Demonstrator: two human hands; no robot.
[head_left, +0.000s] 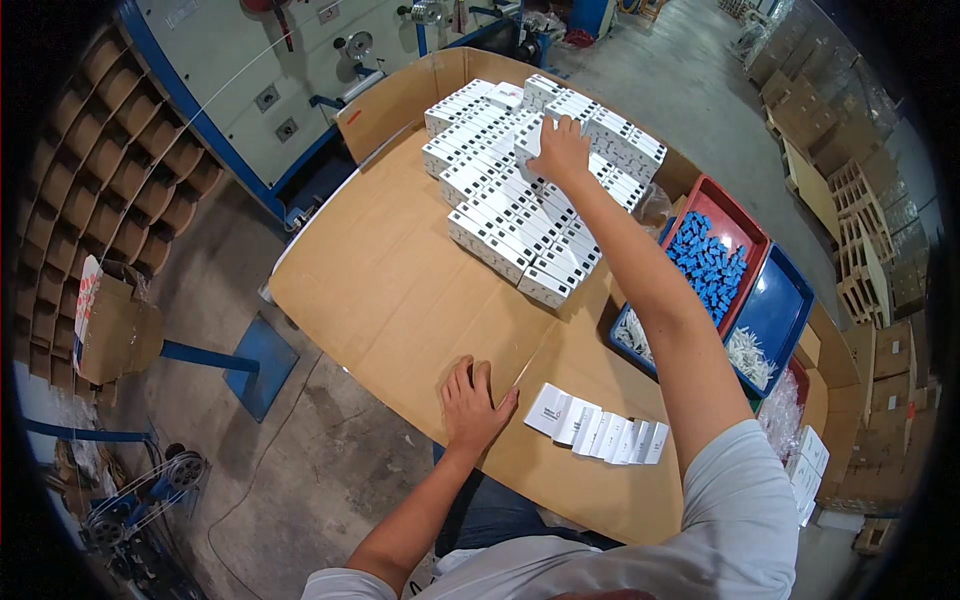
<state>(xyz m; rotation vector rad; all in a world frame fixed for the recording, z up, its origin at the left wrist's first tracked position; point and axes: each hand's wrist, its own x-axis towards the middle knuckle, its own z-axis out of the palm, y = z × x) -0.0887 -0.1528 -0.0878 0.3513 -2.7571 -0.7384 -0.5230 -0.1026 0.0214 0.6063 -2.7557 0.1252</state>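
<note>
Small white boxes [500, 215] with dark square marks stand packed in rows, some stacked higher, on the far part of the cardboard-covered table. My right hand [563, 152] reaches over them, its thumb and fingers bent around a white box [527, 140] on top of the rows; the palm hides part of the grip. At the near edge, my left hand [474, 405] rests on the cardboard with fingers apart and nothing in it. To its right lies an overlapping, fanned row of white folded cartons or leaflets [598, 432].
On the right stand a red tray [757, 232] of small blue pieces [705, 265] and a blue tray [790, 290] with white pieces [750, 358]. A cardboard wall [395, 105] edges the table's far side. A machine [235, 85] stands beyond; stacked cartons [885, 400] are at right.
</note>
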